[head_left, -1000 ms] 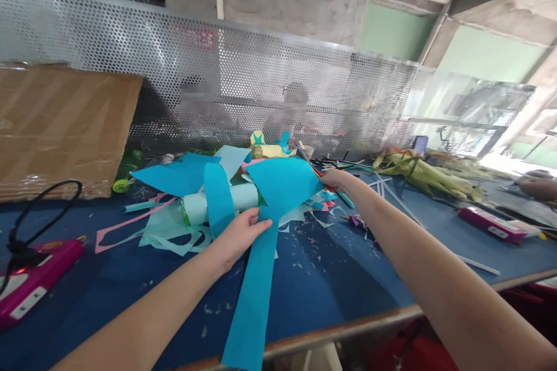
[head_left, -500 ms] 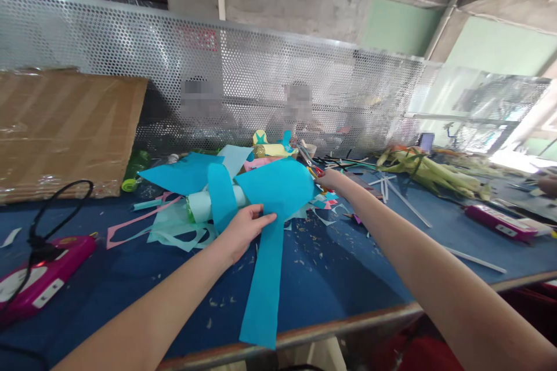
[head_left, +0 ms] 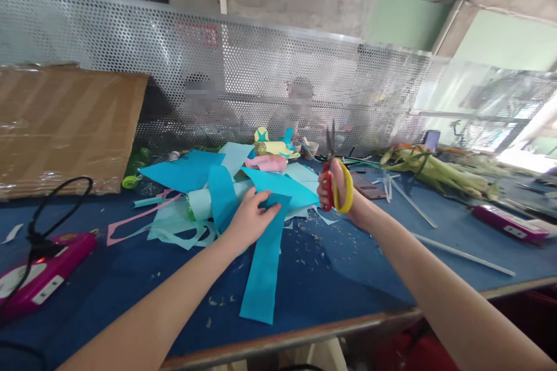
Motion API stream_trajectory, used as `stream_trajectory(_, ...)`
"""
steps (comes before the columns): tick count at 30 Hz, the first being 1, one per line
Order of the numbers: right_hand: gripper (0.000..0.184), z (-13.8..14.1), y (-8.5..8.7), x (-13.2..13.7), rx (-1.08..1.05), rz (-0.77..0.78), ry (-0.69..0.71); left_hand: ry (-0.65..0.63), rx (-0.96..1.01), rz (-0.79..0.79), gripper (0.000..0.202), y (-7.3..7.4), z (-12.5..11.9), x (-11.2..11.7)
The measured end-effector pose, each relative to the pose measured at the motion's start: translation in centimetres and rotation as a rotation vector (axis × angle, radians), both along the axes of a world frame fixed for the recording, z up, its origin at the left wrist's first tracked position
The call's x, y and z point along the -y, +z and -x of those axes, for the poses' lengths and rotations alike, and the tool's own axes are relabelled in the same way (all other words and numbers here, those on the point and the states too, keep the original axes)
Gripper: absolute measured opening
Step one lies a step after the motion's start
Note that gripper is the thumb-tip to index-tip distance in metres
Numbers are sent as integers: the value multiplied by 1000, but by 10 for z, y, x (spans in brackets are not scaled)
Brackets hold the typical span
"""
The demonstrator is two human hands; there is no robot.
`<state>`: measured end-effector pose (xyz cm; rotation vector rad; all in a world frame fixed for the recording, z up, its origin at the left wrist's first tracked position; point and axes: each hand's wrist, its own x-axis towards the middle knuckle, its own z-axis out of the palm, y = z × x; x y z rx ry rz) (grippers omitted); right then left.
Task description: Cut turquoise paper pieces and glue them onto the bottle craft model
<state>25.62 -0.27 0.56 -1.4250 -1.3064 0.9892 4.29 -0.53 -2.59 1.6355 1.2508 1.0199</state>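
Note:
My right hand (head_left: 342,191) grips scissors (head_left: 331,148) by the red and yellow handles, blades pointing up and nearly together. In my left hand (head_left: 255,220) is the upper end of a long bright blue paper strip (head_left: 263,278), thumb on top; the strip hangs down toward the table's front edge. Just behind that hand a pointed blue paper piece (head_left: 287,188) lies over the pile. To its left, a bottle wrapped in pale blue paper (head_left: 201,204) is crossed by a curved blue strip (head_left: 221,194). Pale blue cut-outs (head_left: 174,229) lie beneath.
A magenta glue-gun-like device (head_left: 56,269) with a black cable sits at left, by a cardboard sheet (head_left: 65,133). Pink and yellow wrapped rolls (head_left: 267,162) lie behind the pile. White sticks (head_left: 465,252), corn husks (head_left: 439,174) and another magenta device (head_left: 509,223) are at right. A perforated metal screen (head_left: 270,69) stands behind.
My right hand has drawn the scissors back from the pile and turned them upright. The strip in my left hand now shows a separate upper end, apart from the wider blue piece.

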Motion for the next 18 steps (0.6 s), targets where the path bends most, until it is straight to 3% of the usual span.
stream_trajectory(6, 73, 36, -4, 30, -208, -18, 235, -66, -18, -133, 35, 5, 4, 1)
stream_trajectory(14, 79, 30, -23, 42, -367, -57, 380, 82, -85, -308, 16, 25, 10, 15)
stream_trajectory(16, 79, 28, -28, 44, -386, -19, 425, 118, -28, -282, 19, 26, 11, 15)
stream_trajectory(18, 79, 27, -32, 46, -372, -1, 466, 70, 90, -141, 25, 27, 11, 15)
